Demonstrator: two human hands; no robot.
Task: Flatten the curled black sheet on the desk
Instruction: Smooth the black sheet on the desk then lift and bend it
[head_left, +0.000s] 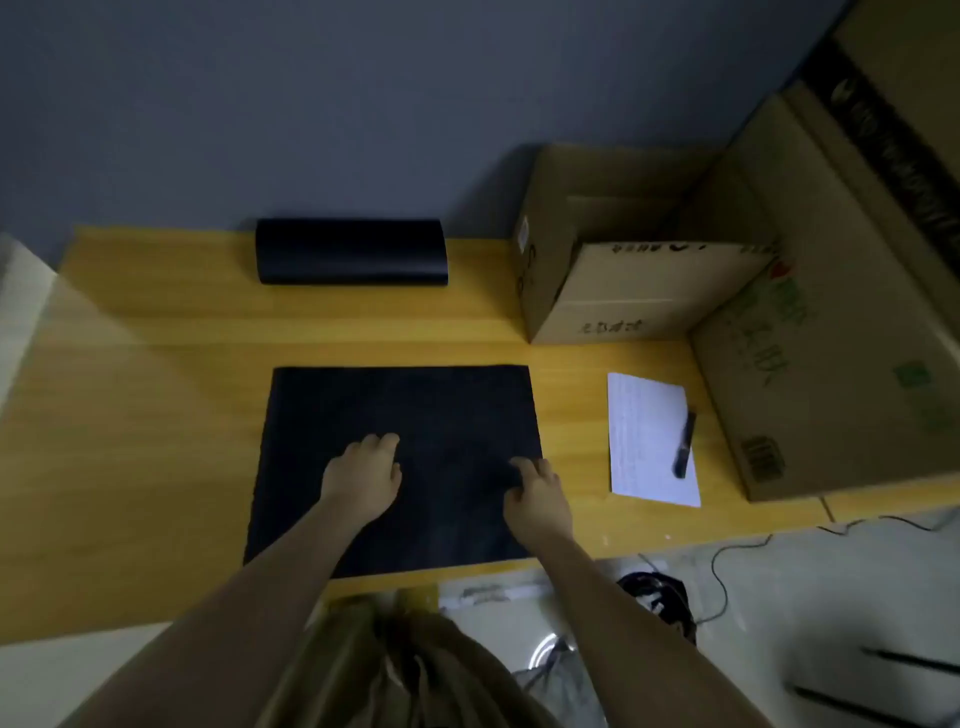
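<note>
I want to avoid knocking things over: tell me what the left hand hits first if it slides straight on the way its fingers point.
Probably the rolled black sheet at the wall; beyond the left hand, only flat black mat and bare desk.

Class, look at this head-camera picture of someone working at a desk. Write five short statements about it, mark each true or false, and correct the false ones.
1. Both hands rest on the flat black sheet. True: the left hand and the right hand lie palm down on it.
2. A pen lies on the white paper. True.
3. The rolled black sheet lies under the hands. False: it lies apart, at the far edge of the desk, by the wall.
4. The cardboard boxes stand on the left of the desk. False: they stand on the right.
5. The white paper lies on the flat black sheet. False: it lies on the desk, right of it.
</note>
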